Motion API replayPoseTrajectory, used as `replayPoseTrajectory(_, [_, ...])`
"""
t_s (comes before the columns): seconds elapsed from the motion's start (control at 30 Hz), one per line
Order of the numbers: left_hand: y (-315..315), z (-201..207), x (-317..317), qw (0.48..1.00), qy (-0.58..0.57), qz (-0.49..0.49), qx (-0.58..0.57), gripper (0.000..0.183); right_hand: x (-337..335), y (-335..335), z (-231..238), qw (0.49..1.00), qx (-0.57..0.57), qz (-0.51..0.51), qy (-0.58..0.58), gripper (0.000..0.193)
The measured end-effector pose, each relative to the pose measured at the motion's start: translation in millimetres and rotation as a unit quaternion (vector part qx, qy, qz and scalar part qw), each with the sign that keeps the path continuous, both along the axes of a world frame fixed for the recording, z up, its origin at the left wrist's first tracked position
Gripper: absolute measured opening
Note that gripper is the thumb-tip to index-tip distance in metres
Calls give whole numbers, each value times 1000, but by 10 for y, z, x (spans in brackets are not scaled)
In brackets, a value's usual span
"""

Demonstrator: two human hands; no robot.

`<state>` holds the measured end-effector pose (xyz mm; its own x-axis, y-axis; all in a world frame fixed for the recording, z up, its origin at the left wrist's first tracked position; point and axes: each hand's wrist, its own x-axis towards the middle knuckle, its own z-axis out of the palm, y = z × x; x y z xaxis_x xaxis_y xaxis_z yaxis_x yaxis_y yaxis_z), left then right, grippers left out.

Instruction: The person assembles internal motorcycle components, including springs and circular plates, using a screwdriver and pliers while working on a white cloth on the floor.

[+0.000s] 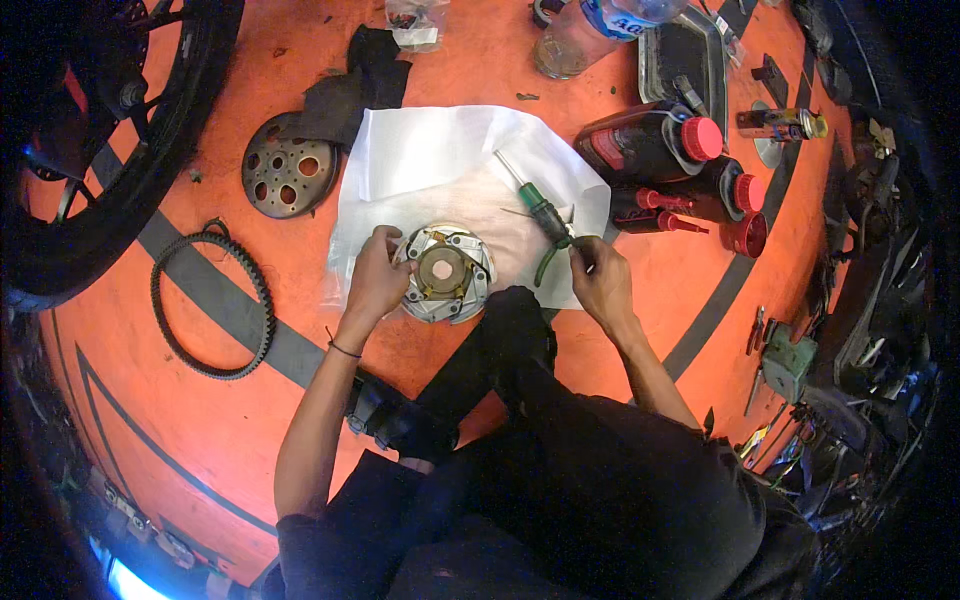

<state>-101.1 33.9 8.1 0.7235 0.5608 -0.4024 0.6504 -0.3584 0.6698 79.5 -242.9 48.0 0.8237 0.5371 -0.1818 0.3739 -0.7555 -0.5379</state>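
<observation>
A round centrifugal clutch shoe assembly (455, 292), with silver plates, springs and a bronze-coloured centre, lies on the near part of a white plastic sheet (420, 140). My left hand (378, 275) rests at its left edge, thumb and fingers apart along the rim. To the right, my right hand (603, 280) is closed at a pair of green-handled pliers (545, 266); one handle shows, the other seems covered by my fingers. A green-handled screwdriver (540, 208) lies just beyond, its shaft pointing away to the left.
A perforated clutch bell (290, 168) and a toothed belt (268, 310) lie left, below a wheel (195, 120). Dark bottles with red caps (701, 138), a spray can (778, 124), a black tray (690, 60) and a clear plastic bottle (565, 50) stand or lie at the right and back.
</observation>
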Motion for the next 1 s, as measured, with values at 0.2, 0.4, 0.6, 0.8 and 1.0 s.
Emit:
replayPoseTrajectory(0.2, [-330,170,127,961,-195,-152,123,23,-155,31,-10,999,5,10,30,17])
replayPoseTrajectory(0.4, [-560,10,219,937,-213,-237,144,24,-39,72,-57,995,31,-94,14,16])
replayPoseTrajectory(0.6, [-495,-126,169,907,-207,-310,194,31,4,-21,-199,998,-36,-43,-30,29])
replayPoseTrajectory(0.8, [-526,-176,100,912,-208,-295,195,31,40,108,-112,996,6,-86,37,18])
replayPoseTrajectory(1.0, [-467,-254,61,894,-254,-323,177,31,177,26,-199,998,-49,-37,-31,22])
